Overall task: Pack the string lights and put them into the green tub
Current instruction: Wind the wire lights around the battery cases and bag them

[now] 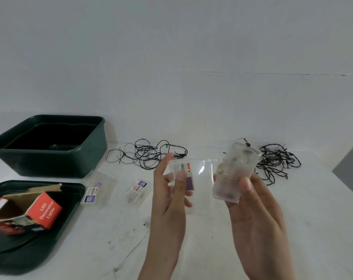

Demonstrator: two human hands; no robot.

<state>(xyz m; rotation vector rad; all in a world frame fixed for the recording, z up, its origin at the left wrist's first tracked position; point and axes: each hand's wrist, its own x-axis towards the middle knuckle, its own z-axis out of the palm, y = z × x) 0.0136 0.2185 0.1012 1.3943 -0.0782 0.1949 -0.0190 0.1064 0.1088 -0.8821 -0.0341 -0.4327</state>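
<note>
My left hand (169,201) pinches a clear plastic bag (193,174) with a printed label, held up over the table. Just to its right, my right hand (252,211) grips a translucent battery box (236,172) wound with fine wire lights. The dark green tub (50,146) stands at the back left and looks bare inside. Two tangles of black string lights lie at the back of the table: one in the middle (147,153), one at the right (276,160). Two more packed clear bags (96,188) (138,188) lie on the table.
The tub's green lid (36,235) lies upturned at the front left with an open red "LED Decorative Lights" carton (24,213) on it. The white table (111,229) meets a white wall behind. Its right edge (341,178) falls away.
</note>
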